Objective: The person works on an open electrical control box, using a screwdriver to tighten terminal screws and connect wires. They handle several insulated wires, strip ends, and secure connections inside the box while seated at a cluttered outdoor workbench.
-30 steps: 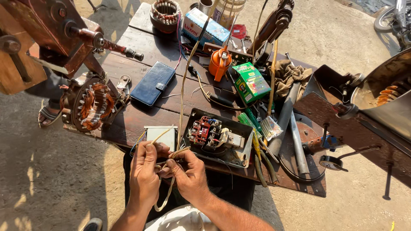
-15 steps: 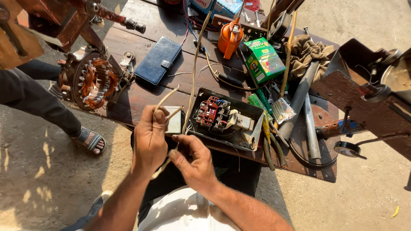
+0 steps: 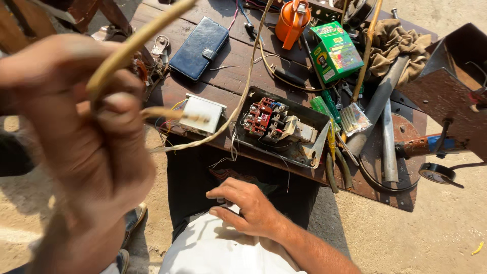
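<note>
From the head camera I see my left hand [image 3: 76, 137] raised close to the lens, large and blurred, its fingers curled shut around a pale cord [image 3: 137, 38] that runs up and to the right out of the fist — a second stub of the same cord pokes out beside the thumb. The cord carries on in a long loop across the wooden surface [image 3: 238, 76], passing between a small white box [image 3: 202, 114] and an open black tray [image 3: 317, 147] that holds a red and grey switch block [image 3: 269, 122]. My right hand [image 3: 243, 205] rests low by my lap on the white cloth [image 3: 218, 251], fingers loosely bent and spread, holding nothing that I can make out. Farther up the surface lie a dark blue wallet [image 3: 199, 48], an orange can [image 3: 291, 23] and a green carton [image 3: 334, 50], with a tan rag [image 3: 395, 43] beside the carton. To the right of the tray sit green-handled pliers [image 3: 329, 152] and a grey metal bar [image 3: 388, 147] — all well apart from both hands.
</note>
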